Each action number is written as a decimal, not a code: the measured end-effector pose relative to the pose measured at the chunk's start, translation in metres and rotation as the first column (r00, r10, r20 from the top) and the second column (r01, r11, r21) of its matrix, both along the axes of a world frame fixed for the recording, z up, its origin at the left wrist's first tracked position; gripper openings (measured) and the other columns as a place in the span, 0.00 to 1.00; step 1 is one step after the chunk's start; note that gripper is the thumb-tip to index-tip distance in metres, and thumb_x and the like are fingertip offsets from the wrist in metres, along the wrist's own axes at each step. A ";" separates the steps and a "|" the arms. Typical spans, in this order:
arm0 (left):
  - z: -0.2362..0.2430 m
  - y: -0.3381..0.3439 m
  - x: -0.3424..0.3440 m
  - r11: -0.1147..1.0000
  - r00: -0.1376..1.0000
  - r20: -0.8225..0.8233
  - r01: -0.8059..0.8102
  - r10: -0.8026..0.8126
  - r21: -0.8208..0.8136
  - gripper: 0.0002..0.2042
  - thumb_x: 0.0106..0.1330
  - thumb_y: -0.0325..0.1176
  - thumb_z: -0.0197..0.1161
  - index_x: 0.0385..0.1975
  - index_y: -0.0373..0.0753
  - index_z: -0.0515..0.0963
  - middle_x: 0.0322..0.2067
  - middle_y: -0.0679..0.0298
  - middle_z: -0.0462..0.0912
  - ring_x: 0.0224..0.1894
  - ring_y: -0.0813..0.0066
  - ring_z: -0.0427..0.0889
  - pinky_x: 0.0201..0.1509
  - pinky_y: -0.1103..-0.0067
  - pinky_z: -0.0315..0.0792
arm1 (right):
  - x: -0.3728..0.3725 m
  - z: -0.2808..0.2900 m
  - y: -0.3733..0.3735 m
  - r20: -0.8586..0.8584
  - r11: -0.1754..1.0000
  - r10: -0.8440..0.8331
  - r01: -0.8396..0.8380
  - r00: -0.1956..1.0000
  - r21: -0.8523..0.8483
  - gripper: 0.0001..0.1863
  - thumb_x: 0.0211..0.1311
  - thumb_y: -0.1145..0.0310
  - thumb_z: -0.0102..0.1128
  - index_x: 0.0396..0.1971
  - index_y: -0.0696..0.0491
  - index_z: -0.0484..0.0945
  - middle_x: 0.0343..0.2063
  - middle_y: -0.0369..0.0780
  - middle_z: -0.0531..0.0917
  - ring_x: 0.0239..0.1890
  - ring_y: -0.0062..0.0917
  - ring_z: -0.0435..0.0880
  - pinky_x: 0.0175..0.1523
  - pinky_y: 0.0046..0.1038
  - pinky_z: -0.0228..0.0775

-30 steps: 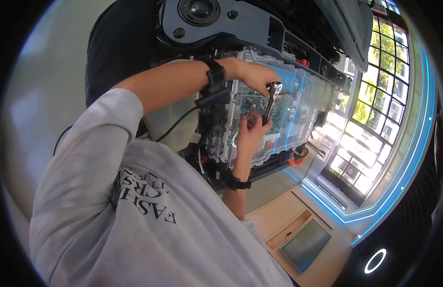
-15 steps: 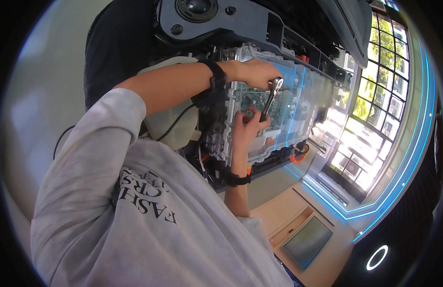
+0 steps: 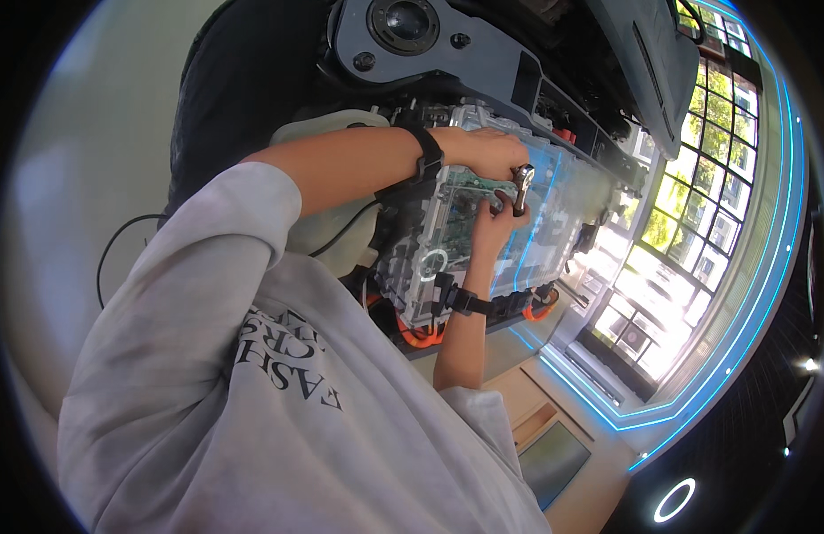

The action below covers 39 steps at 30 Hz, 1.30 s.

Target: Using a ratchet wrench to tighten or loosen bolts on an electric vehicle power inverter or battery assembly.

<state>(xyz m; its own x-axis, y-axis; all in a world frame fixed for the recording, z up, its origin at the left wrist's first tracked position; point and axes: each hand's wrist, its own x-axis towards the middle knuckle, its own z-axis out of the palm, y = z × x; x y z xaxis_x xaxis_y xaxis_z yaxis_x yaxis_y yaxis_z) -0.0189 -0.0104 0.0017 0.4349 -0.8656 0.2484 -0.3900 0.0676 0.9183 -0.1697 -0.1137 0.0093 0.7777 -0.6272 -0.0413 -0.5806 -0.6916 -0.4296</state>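
A clear-cased electrical unit (image 3: pixel 554 222) with circuit boards and orange cables stands in front of me, under a dark grey machine housing. My left hand (image 3: pixel 490 151), with a black band on the wrist, reaches across the top of the unit and closes over the upper end of a silver metal ratchet tool (image 3: pixel 522 189). My right hand (image 3: pixel 490 227), also with a black wrist band, comes up from below. Its fingers are pinched at the lower part of the same tool, against the unit's face.
The dark grey housing (image 3: pixel 447 44) with a round lens-like part hangs above the unit. A white rounded container (image 3: pixel 327 133) sits behind my left forearm. A wooden bench top (image 3: pixel 541 418) with a dark screen lies below, and bright windows (image 3: pixel 688 205) are at the right.
Both hands stay on the tool at the same place on the unit. The tool's handle has shifted slightly and the view has drifted a little.
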 end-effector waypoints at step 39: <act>-0.001 -0.011 -0.002 0.992 0.995 0.031 -0.100 0.098 0.070 0.08 0.46 0.32 0.54 0.23 0.36 0.78 0.24 0.50 0.78 0.31 0.50 0.77 0.32 0.62 0.70 | -0.048 0.014 0.077 0.019 0.999 -0.047 0.047 0.999 -0.017 0.17 0.53 0.72 0.55 0.44 0.58 0.70 0.56 0.54 0.50 0.34 0.33 0.79 0.43 0.30 0.71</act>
<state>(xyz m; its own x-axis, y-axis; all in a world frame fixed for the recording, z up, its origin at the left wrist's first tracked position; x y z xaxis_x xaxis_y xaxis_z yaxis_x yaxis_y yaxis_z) -0.0207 -0.0219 0.0008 0.5133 -0.8346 0.2002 -0.4167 -0.0384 0.9082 -0.2174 -0.0366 0.0229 0.7479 -0.6636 -0.0161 -0.6049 -0.6713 -0.4283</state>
